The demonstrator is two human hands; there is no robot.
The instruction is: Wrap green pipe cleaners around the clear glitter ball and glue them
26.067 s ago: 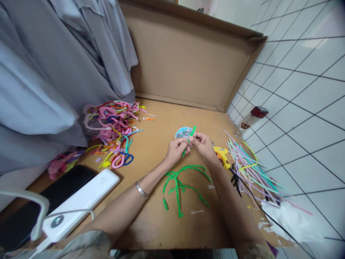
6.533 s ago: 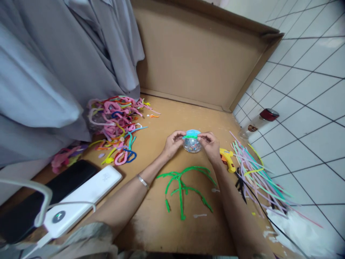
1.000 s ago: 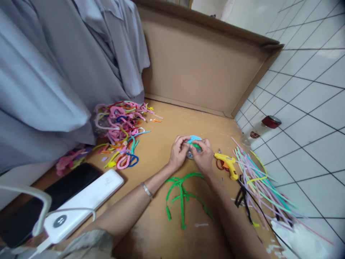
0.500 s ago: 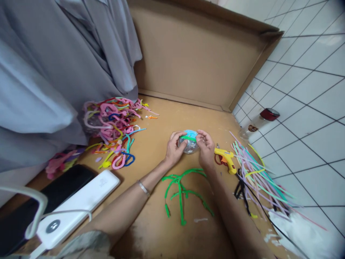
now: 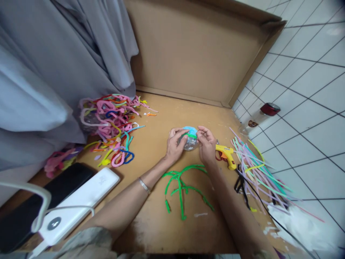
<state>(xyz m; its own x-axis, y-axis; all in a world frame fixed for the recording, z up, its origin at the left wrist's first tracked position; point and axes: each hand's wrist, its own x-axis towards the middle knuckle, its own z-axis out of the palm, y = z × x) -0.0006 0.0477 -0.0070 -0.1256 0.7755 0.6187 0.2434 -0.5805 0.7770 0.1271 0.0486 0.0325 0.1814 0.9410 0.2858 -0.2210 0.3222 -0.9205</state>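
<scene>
A round, clear ball with a blue covering on its far side lies between my hands. Across it runs a green pipe cleaner, along the edge of the blue part. My left hand grips the ball from the left, thumb and fingers bent over it. At the right side, my right hand pinches the end of the green strip, its fingertips close to the ball. Nearer to me, a branching shape of green pipe cleaners lies flat between my forearms.
A yellow glue gun lies right of my right hand, beside a bundle of pastel pipe cleaners. A red-lidded clear bottle stands by the tiles. Tangled pipe cleaners and a white power bank are left. Cardboard rises behind.
The view has shifted slightly. My left fingers reach further over the ball's top, and my right fingertips have drawn together at its right edge.
</scene>
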